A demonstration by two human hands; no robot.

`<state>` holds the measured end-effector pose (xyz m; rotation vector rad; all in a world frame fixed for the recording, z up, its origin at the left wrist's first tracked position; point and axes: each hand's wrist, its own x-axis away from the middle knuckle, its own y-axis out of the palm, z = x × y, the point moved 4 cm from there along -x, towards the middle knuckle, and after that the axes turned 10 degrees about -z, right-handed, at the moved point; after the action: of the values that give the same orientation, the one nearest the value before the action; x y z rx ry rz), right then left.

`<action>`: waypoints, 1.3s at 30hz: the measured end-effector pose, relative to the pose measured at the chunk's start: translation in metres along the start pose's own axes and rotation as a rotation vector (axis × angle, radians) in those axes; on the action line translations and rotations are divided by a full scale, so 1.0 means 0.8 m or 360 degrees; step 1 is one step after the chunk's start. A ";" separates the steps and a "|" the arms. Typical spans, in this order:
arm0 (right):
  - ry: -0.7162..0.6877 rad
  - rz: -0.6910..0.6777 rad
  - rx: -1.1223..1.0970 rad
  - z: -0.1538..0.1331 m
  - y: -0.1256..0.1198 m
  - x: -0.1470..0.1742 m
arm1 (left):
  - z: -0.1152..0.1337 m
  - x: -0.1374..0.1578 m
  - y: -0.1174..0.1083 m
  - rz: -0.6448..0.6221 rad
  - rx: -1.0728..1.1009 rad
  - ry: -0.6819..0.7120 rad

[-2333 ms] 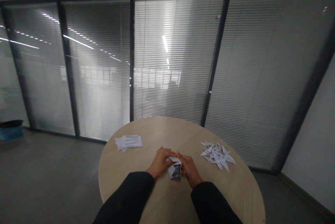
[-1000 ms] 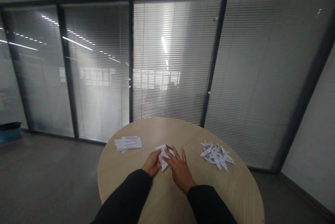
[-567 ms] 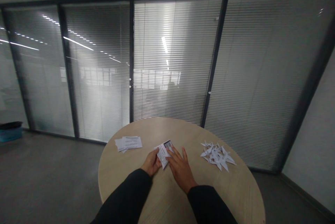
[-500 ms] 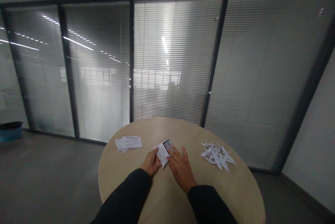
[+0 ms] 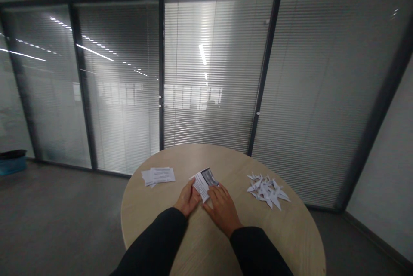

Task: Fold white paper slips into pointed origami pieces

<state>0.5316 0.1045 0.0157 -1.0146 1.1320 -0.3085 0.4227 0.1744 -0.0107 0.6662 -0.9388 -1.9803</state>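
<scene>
Dark sleeves, cut off at the bottom, reach over a round wooden table, the left hand pinching the left edge of a printed paper, the right hand laid on its lower right side, whether clamped or only pressing impossible to tell. The paper lies between and just beyond them, that corner hidden, its print illegible. Farther off, loose sheets sit left and folded white shapes right, both apart from the hands, before blind-covered glass and a cut-off blue container
</scene>
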 end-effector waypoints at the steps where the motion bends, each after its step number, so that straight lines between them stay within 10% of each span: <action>1: -0.0001 0.0004 0.0011 -0.001 0.000 0.000 | 0.000 0.000 0.000 -0.0012 -0.0011 -0.0003; 10: -0.0044 0.0077 -0.0089 0.001 0.001 -0.001 | -0.001 -0.002 -0.004 -0.0007 -0.0077 -0.0025; 25: 0.0551 0.0217 -0.0912 0.038 0.002 -0.002 | -0.002 0.013 0.031 0.0040 -0.0268 0.0095; 39: 0.0371 0.0099 -0.1078 0.020 -0.003 -0.004 | -0.003 0.005 0.021 0.0138 -0.0225 0.0223</action>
<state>0.5448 0.1138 0.0208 -1.5584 1.5239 0.0209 0.4302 0.1640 0.0006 0.6636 -0.7242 -1.8776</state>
